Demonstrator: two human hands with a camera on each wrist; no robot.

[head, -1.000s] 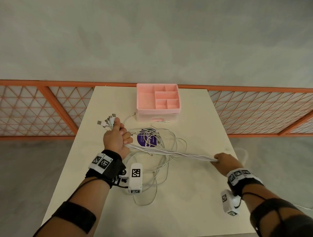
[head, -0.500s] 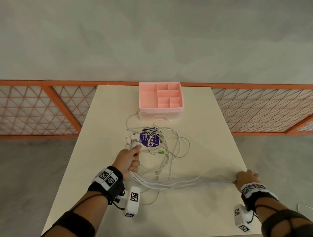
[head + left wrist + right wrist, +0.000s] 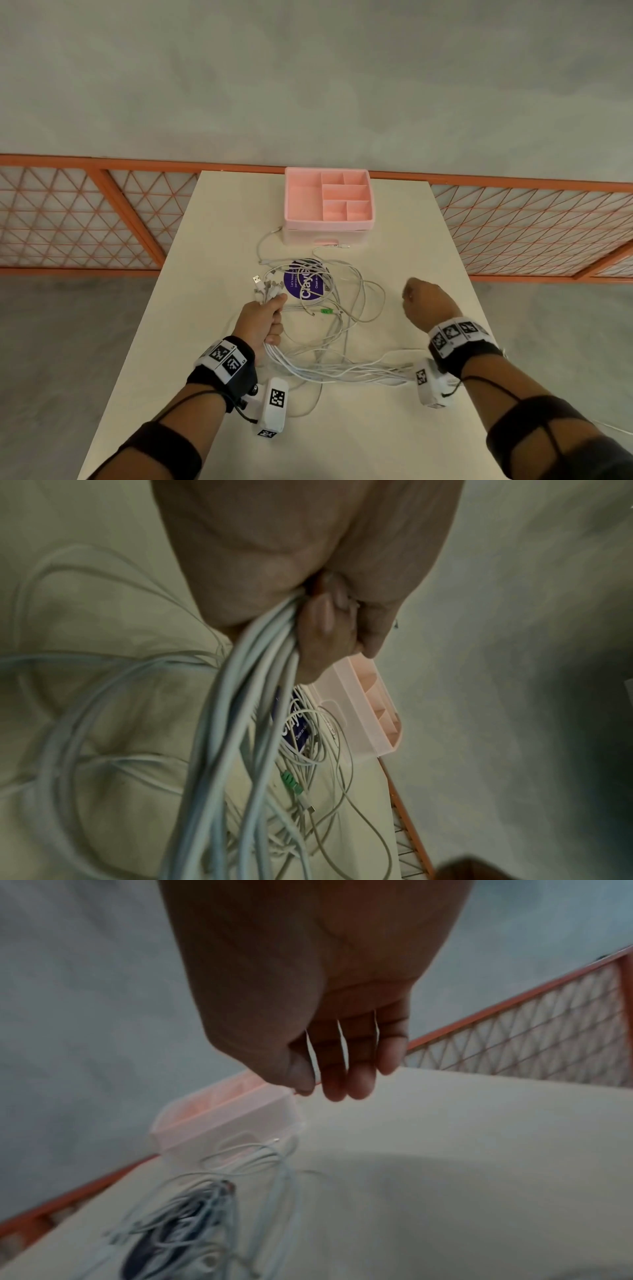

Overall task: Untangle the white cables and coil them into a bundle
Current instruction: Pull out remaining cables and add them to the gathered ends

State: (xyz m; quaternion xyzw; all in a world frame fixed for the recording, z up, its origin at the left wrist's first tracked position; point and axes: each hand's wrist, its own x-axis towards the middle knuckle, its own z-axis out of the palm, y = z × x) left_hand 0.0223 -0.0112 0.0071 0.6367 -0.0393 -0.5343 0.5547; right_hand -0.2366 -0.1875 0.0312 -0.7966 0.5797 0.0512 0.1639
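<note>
White cables (image 3: 329, 371): gripped as one thick run in left hand (image 3: 262, 322), fist clenched just behind the plug ends (image 3: 263, 286). Fanned those plugs out past the thumb, probably to line the ends up so the coil starts from one common point. Confirmed in left wrist view: fingers (image 3: 325, 631) wrapped round the strands, no slack inside the grip.

Trailed the gathered run from the fist across the tabletop (image 3: 394, 438) toward the right wrist, roughly parallel, lying flat. Looked combed out on that stretch only.

Left the rest loose: loops heaped over a purple round label (image 3: 306, 282), with a green connector (image 3: 327, 311) in the heap. Ran one strand up to the pink organiser (image 3: 329, 202) at the far edge; compartments showed nothing inside.

Raised right hand (image 3: 428, 301) above the tabletop, released, grasping nothing. Showed relaxed fingers (image 3: 356, 1074) in right wrist view, no cable between them. Judged free for the next reach into the loose loops.

Judged as mid-task: untangling partly done, coiling not yet begun. Risk: pulling the heap could drag the label along or snag the green connector.
</note>
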